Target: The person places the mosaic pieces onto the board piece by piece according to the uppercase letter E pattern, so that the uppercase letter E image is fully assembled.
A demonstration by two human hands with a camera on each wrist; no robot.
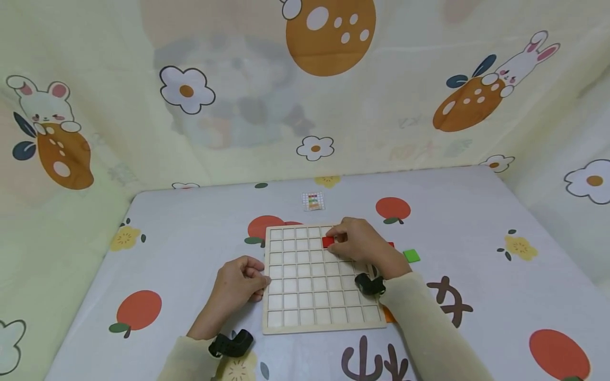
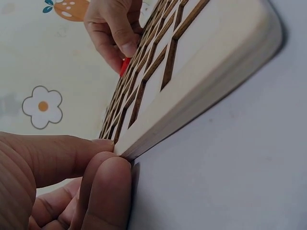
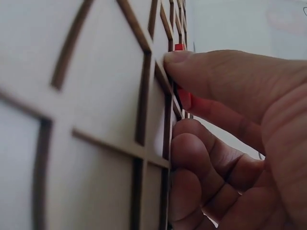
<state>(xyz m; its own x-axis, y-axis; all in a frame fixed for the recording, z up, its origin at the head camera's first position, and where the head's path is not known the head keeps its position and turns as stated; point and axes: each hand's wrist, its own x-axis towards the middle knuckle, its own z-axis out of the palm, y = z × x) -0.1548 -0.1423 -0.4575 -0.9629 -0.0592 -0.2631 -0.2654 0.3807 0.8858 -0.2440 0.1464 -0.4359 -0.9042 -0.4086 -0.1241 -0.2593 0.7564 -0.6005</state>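
A wooden grid board (image 1: 324, 330) with pale square cells lies flat on the table. My left hand (image 1: 238, 283) pinches its left edge, the thumb on the rim and curled fingers against the side, as the left wrist view shows up close. Over the upper right part of the grid, my right hand (image 1: 357, 241) pinches a small red square tile (image 1: 328, 242) between thumb and index finger. In the right wrist view the red tile (image 3: 184, 98) is tilted close to the cells, partly covered by the thumb. The other fingers of that hand curl low over the board.
A small card (image 1: 313, 201) with a coloured grid pattern lies behind the board. Right of the board are a green tile (image 1: 411, 256), a partly hidden red piece (image 1: 391, 244) and an orange piece (image 1: 389, 315) beneath the right forearm. Printed cloth covers table and walls.
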